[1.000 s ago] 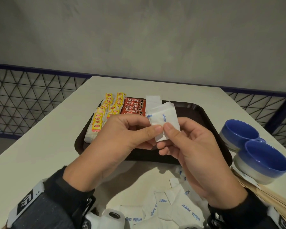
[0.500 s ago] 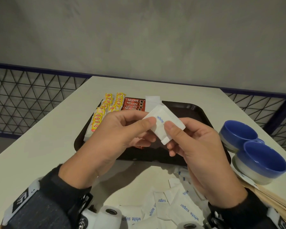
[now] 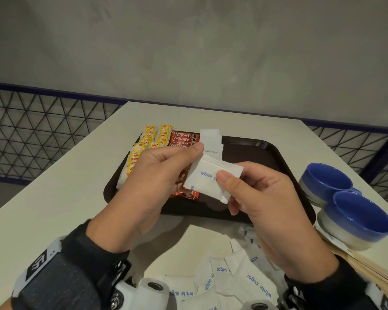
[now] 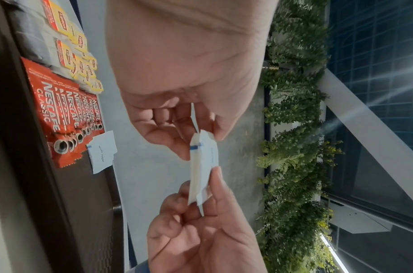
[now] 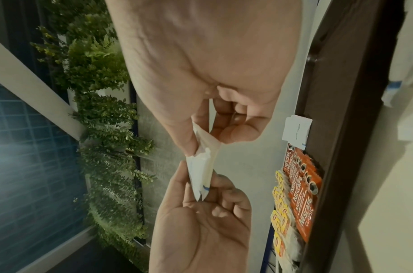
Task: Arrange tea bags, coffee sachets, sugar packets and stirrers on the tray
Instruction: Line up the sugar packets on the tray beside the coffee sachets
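We work at a pale table (image 3: 54, 198) carrying a dark brown tray (image 3: 267, 153). On it, from left to right, lie Lipton tea bags (image 3: 148, 139), overlapped red Nescafé sachets (image 3: 184, 138) and a short column of white sugar packets (image 3: 211, 139); the tray's right part is bare. Above the tray our left hand (image 3: 152, 182) and right hand (image 3: 269, 202) both pinch a small stack of white sugar packets (image 3: 211, 177), thumbs on top and fingers beneath, so it hangs in the air, touching nothing.

The stack looks loosely squared, and we judge that if either pinch slackens, packets could fan out and drop onto the coffee row, upsetting its overlap. Set down carelessly, it might also knock the sugar column already laid.

Two blue bowls (image 3: 345, 202) stand at the right, just beside the tray, with wooden stirrers (image 3: 367, 271) beneath the nearer one. Loose sugar packets (image 3: 244, 280) lie near us, in nobody's way.
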